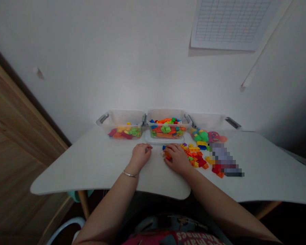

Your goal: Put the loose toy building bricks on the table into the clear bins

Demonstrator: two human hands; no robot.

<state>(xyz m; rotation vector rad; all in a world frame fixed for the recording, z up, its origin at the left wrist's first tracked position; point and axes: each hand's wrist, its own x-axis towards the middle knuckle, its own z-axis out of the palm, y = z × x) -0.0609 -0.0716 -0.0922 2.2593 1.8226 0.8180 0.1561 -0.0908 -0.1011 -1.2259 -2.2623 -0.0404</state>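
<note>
White table edge nearest, forearms angled in over it, silver bracelet on left wrist. Loose bricks sit on the tabletop under and beyond the right hand, scattered off to its right, mostly orange, red and yellow, some blue and green. Look like hard plastic: should be light, stiff, a bit slick, not fragile; likely to skid or tumble if nudged. Best hold is a thumb-and-fingertip pinch on opposite flat sides, one at a time; small pieces will need fingertips, not palm. Right hand: palm down, fingers spread and arched at the left end of the pile, thumb apart from them, so about half open; can't tell if a brick is pinched. Left hand: on its side by the table surface, fingers loosely curled, apart from the pile; can't tell if anything is inside. Pixelated item right of the pile, unreadable. Farther back, flat pale lid in front of the middle bin, which is full of mixed bricks; left bin and right bin flank it, part filled. Gridded sheet on the wall behind
</note>
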